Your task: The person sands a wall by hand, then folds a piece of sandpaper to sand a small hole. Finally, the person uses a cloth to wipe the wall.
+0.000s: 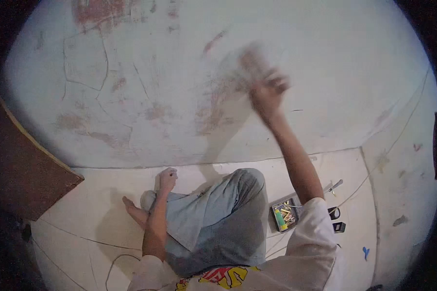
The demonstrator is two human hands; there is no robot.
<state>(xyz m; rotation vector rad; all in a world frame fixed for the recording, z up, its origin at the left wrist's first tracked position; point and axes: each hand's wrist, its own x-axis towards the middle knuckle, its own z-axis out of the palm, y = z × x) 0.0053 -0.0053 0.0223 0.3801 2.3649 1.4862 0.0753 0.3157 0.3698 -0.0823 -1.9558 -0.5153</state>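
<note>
My right hand (268,89) is raised at the pale wall (325,72), smeared by motion. A blurred brownish patch shows at its fingers, and I cannot tell whether it is part of the hand or a thing held. Reddish scuffed patches mark the wall to its left, and the arm's shadow falls below. My left hand (168,179) is closed in a fist close to the foot of the wall, its forearm lying along my bent leg. Whatever may be inside that fist is hidden.
Beside my right knee lies a dark tray (273,222) of small items with a green-and-yellow piece. Near it are a metal-looking tool (336,185), black objects (339,227) and a blue item (366,252). A brown board (34,165) stands at the left. Cables cross the floor.
</note>
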